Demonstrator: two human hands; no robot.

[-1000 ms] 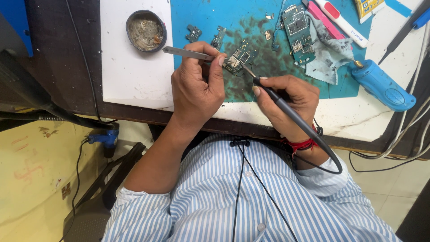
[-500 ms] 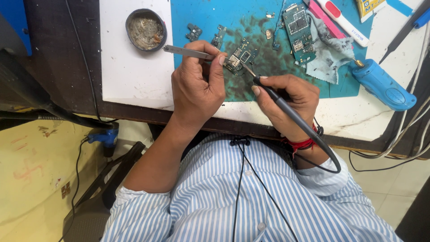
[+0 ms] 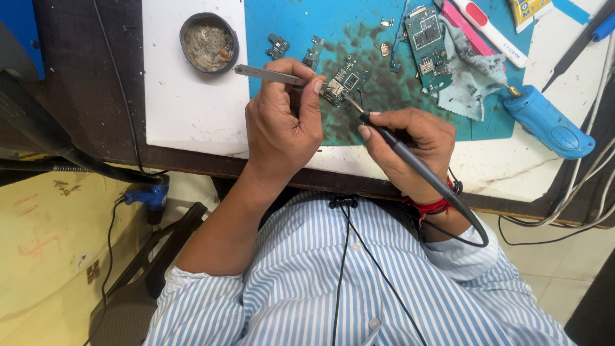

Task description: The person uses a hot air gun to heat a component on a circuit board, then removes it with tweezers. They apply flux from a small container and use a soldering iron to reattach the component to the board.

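My left hand (image 3: 282, 122) grips metal tweezers (image 3: 266, 75), whose tips rest on a small green circuit board (image 3: 346, 82) lying on the stained blue mat (image 3: 378, 102). My right hand (image 3: 410, 144) holds a dark soldering iron (image 3: 410, 160) like a pen. Its metal tip touches the same small board just right of the tweezers. The iron's cable runs back past my wrist, which wears a red thread band.
A round tin of flux residue (image 3: 208, 43) sits on the white worktop (image 3: 186, 109). A larger green circuit board (image 3: 426, 38), a grey cloth (image 3: 474, 80), a blue electric screwdriver (image 3: 544, 122), a pink-and-white tool (image 3: 493, 32) and several small board pieces lie around. Cables hang at right.
Both hands stay on the small board; only slight shifts of the tweezers and iron tip show.
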